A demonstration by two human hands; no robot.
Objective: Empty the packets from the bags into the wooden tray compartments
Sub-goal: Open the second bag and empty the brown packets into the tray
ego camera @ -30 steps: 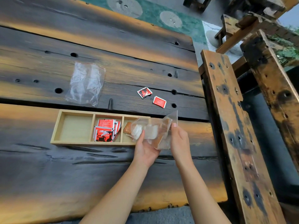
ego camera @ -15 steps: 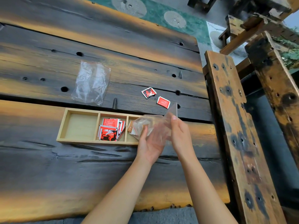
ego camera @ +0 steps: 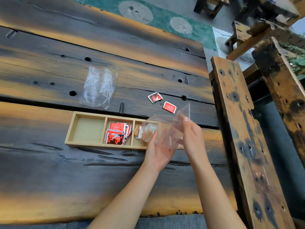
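Note:
A wooden tray (ego camera: 71, 129) with three compartments lies on the dark plank table. Its left compartment holds nothing, the middle one holds red packets (ego camera: 116, 133), and brown and white packets (ego camera: 139, 133) lie in the right one. Both hands hold a clear plastic bag (ego camera: 166, 129) over the tray's right end, its mouth tilted down to the left. My left hand (ego camera: 157, 151) cups the bag from below. My right hand (ego camera: 192, 138) pinches its upper right corner. The bag looks nearly empty.
A second clear bag (ego camera: 99, 87) lies flat behind the tray. Two loose red packets (ego camera: 154, 97) (ego camera: 169, 107) rest on the table behind the tray's right end. A wooden bench (ego camera: 244, 129) runs along the table's right edge.
The brown and white packets that filled the bag have slid out into the right compartment. The bag now looks see-through. Both hands stay at the tray's right end.

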